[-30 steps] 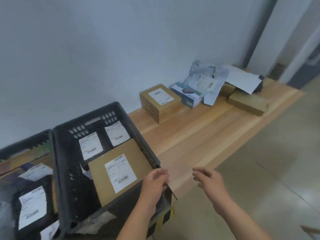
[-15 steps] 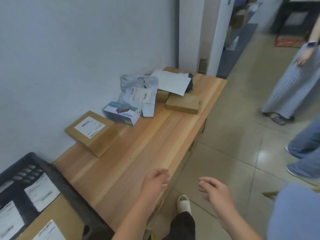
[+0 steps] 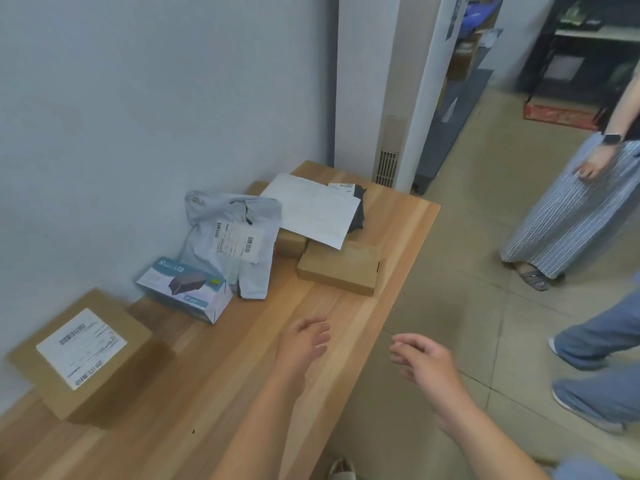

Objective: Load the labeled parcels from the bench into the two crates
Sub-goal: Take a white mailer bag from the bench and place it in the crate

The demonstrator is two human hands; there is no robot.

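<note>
**One:** Cardboard and grey plastic are what is seen on the bench (image 3: 242,393), and nothing is being held. The left hand (image 3: 304,344) and the right hand (image 3: 424,362) are both shown empty, released, with the fingers loosely curled.

**Two:** The grey mailer (image 3: 232,237) can be taken as the marker. Where are the hands placed from it?

**One:** Nearer the camera than the mailer. The left hand is carried over the wood. The right hand is hung past the open edge, over the floor.

**Two:** So the left hand is judged the nearer to any parcel.

**One:** Agreed. The teal carton (image 3: 185,289) is set against the mailer's near-left side, ahead and left of the left hand. Its long axis is run from the wall out toward the open edge, with an end panel turned toward the hands.

**Two:** And the flat brown box (image 3: 339,268)?

**One:** It is found just right of the mailer, almost straight ahead of the left hand. It is laid flat, long axis seemingly crosswise too — its back edge is overlapped by a corner of the white envelope (image 3: 311,211).

**Two:** The labelled box (image 3: 83,351)?

**One:** Well left of the mailer, label up, by the wall. The crates are not shown — where they stand cannot be told.
</note>
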